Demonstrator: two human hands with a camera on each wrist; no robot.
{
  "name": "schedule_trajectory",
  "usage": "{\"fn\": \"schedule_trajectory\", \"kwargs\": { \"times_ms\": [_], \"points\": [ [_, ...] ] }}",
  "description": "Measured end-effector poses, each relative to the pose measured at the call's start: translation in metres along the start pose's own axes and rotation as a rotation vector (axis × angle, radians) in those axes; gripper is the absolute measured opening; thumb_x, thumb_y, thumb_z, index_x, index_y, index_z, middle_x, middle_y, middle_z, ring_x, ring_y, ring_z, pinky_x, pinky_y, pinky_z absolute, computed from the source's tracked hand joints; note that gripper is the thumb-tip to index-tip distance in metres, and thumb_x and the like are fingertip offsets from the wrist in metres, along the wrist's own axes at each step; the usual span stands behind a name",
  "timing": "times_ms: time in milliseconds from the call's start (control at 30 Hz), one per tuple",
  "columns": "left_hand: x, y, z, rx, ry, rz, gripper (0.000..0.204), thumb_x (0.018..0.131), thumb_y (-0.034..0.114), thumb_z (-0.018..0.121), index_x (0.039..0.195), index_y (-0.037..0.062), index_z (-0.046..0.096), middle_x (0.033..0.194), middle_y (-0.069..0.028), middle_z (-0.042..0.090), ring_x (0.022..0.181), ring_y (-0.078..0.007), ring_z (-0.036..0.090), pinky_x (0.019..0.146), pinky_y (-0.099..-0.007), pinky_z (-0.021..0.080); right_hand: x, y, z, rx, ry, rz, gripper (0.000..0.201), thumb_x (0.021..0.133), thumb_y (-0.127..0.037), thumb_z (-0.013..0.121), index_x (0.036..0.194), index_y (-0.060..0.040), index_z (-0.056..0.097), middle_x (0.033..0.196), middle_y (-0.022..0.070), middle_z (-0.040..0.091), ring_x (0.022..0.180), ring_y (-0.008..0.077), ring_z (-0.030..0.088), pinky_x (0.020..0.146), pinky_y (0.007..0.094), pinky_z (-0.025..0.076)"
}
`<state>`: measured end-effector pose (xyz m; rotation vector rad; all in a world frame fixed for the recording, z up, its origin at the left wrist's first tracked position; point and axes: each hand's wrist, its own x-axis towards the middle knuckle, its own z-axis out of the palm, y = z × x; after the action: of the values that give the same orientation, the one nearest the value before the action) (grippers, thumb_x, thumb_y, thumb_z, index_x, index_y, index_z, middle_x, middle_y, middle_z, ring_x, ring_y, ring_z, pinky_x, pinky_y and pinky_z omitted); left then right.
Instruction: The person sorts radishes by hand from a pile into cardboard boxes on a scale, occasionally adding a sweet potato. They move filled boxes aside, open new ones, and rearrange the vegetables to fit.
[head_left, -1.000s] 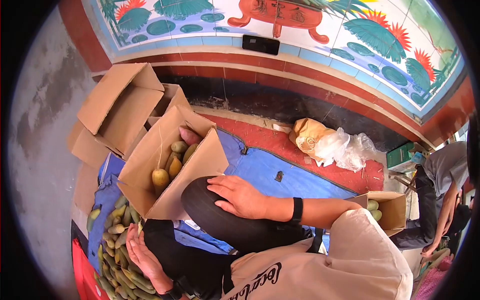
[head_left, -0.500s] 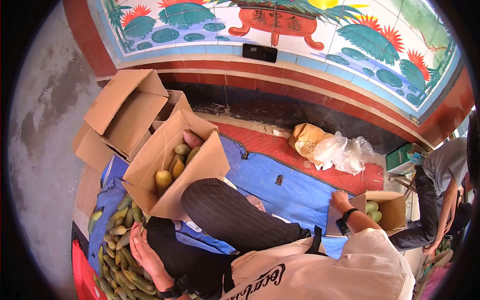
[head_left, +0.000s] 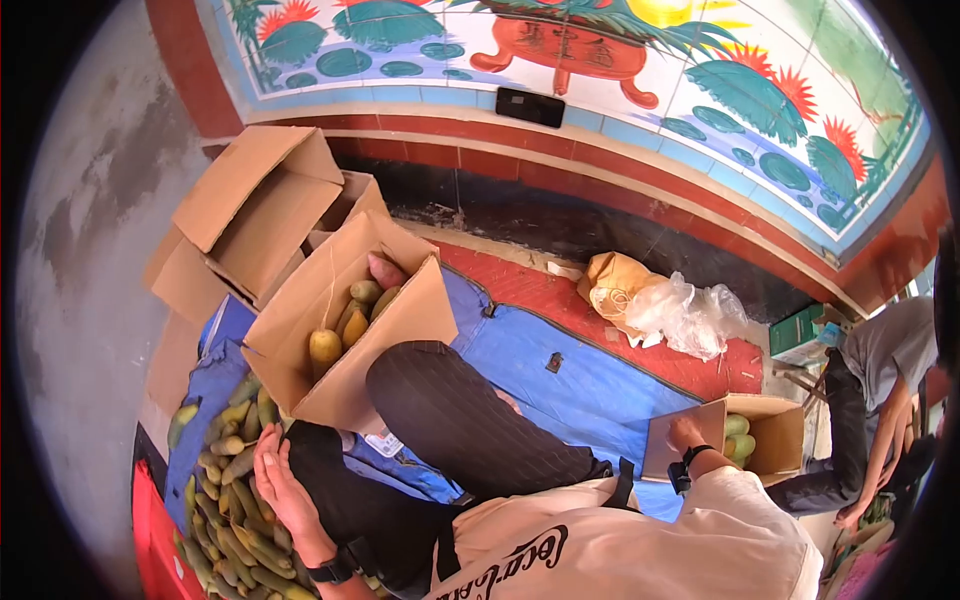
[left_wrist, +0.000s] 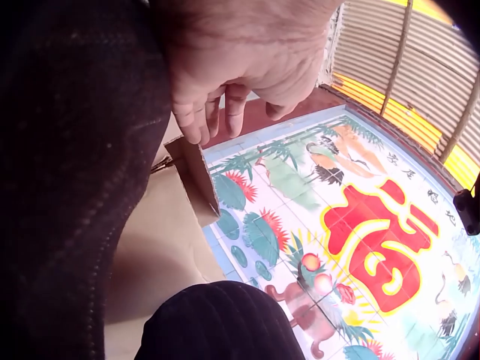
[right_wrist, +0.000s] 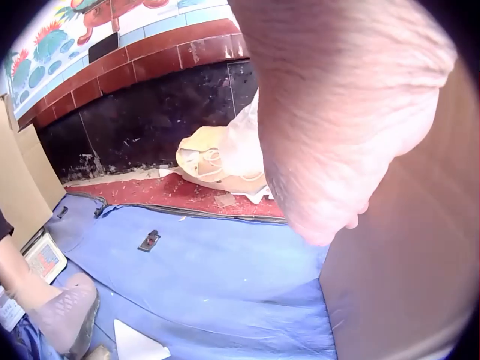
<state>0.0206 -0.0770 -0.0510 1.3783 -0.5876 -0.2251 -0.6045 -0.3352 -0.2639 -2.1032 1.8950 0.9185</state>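
My right hand (head_left: pixel 686 434) is at the left side of a small cardboard box (head_left: pixel 777 450) holding pale green oval fruits (head_left: pixel 737 425). In the right wrist view, this hand (right_wrist: pixel 337 127) overlaps the box wall (right_wrist: pixel 405 277); its fingers are mostly hidden, and I cannot tell whether they grip it. My left hand (head_left: pixel 285 490) lies beside my bent leg, over a heap of long green and yellow produce (head_left: pixel 235 530). Its fingers (left_wrist: pixel 234 112) hang loose and hold nothing in the left wrist view. A larger box (head_left: pixel 400 330) with yellow, green and pink produce (head_left: pixel 325 347) stands by my knee.
Empty cardboard boxes (head_left: pixel 255 190) lean at the back left. A blue cloth (head_left: pixel 560 365) covers the ground, a red mat (head_left: pixel 480 262) behind it. Plastic and paper bags (head_left: pixel 690 310) lie near the tiled wall (head_left: pixel 420 150). Another person (head_left: pixel 880 370) bends at far right.
My right hand has left my knee and reached rightward to the small box, moving a little further onto its side in the last half second. My left hand stays beside my leg.
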Motion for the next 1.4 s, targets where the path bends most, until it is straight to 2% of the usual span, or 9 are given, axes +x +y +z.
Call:
{"fn": "schedule_trajectory", "kwargs": {
  "times_ms": [133,233,467,567,633,733,1033,1133,1400],
  "points": [
    [-0.002,-0.002,-0.004,0.010,0.008,0.024,0.031,0.099,0.021,0.041,0.110,-0.0029,0.058,0.127,-0.0151,0.051,0.117,-0.0236,0.051,0.099,-0.0376,0.039,0.005,-0.005,-0.011,0.017,-0.013,0.058,0.026,0.083,-0.020,0.055,0.100,-0.0076,0.071,0.106,0.0177,0.066,0.102,0.0332,0.063,0.085,0.0409,0.051],
    [-0.002,0.000,-0.002,0.032,0.025,0.013,0.030,0.099,0.020,0.041,0.110,-0.0027,0.058,0.126,-0.0148,0.052,0.117,-0.0234,0.051,0.099,-0.0375,0.039,0.011,-0.010,-0.011,-0.110,-0.193,0.081,0.025,0.081,-0.022,0.059,0.098,-0.0077,0.071,0.106,0.0173,0.066,0.102,0.0324,0.063,0.082,0.0377,0.053],
    [0.002,-0.004,0.005,0.101,0.029,-0.025,0.031,0.099,0.021,0.042,0.110,-0.0023,0.058,0.124,-0.0147,0.054,0.115,-0.0227,0.052,0.098,-0.0367,0.040,-0.004,-0.024,-0.002,-0.082,-0.285,0.047,0.025,0.082,-0.020,0.058,0.099,-0.0079,0.071,0.107,0.0166,0.066,0.103,0.0321,0.063,0.083,0.0387,0.052],
    [0.006,-0.003,0.010,0.137,0.007,-0.030,0.032,0.099,0.023,0.043,0.109,-0.0024,0.059,0.122,-0.0146,0.055,0.114,-0.0221,0.052,0.098,-0.0362,0.040,0.002,-0.023,0.017,-0.109,-0.412,0.047,0.027,0.086,-0.024,0.056,0.106,-0.0121,0.069,0.118,0.0134,0.062,0.111,0.0333,0.059,0.087,0.0405,0.050],
    [0.006,-0.004,0.013,0.146,-0.005,-0.030,0.033,0.099,0.025,0.043,0.108,-0.0024,0.059,0.122,-0.0143,0.055,0.113,-0.0219,0.053,0.098,-0.0358,0.040,0.003,-0.018,0.031,-0.060,-0.286,0.077,0.025,0.083,-0.020,0.057,0.101,-0.0089,0.070,0.109,0.0171,0.065,0.104,0.0335,0.062,0.084,0.0402,0.051],
    [0.006,-0.004,0.016,0.131,-0.001,-0.039,0.033,0.099,0.026,0.044,0.108,-0.0016,0.060,0.122,-0.0138,0.055,0.113,-0.0220,0.053,0.098,-0.0358,0.040,0.006,-0.015,0.035,-0.036,-0.269,0.068,0.025,0.082,-0.020,0.057,0.101,-0.0090,0.070,0.109,0.0169,0.065,0.103,0.0338,0.063,0.084,0.0407,0.051],
    [0.009,-0.007,0.006,0.120,-0.029,-0.050,0.034,0.099,0.027,0.045,0.113,-0.0011,0.058,0.126,-0.0155,0.055,0.117,-0.0224,0.052,0.100,-0.0367,0.039,0.003,-0.018,0.026,-0.097,-0.308,0.043,0.024,0.082,-0.019,0.058,0.100,-0.0101,0.071,0.108,0.0154,0.066,0.103,0.0326,0.063,0.084,0.0399,0.051],
    [0.009,-0.005,0.008,0.134,-0.004,-0.053,0.032,0.098,0.027,0.044,0.108,-0.0002,0.060,0.123,-0.0144,0.055,0.115,-0.0217,0.052,0.099,-0.0362,0.039,0.004,-0.014,0.035,-0.131,-0.311,0.035,0.024,0.082,-0.019,0.058,0.100,-0.0102,0.071,0.108,0.0152,0.066,0.103,0.0321,0.063,0.083,0.0397,0.051],
    [0.011,-0.005,0.009,0.126,-0.002,-0.062,0.033,0.099,0.026,0.044,0.108,-0.0020,0.059,0.122,-0.0148,0.055,0.114,-0.0221,0.052,0.099,-0.0368,0.039,-0.024,-0.007,0.042,-0.158,-0.300,-0.048,0.021,0.080,-0.016,0.058,0.094,-0.0093,0.072,0.104,0.0157,0.067,0.098,0.0328,0.064,0.080,0.0404,0.052]
  ]
}}
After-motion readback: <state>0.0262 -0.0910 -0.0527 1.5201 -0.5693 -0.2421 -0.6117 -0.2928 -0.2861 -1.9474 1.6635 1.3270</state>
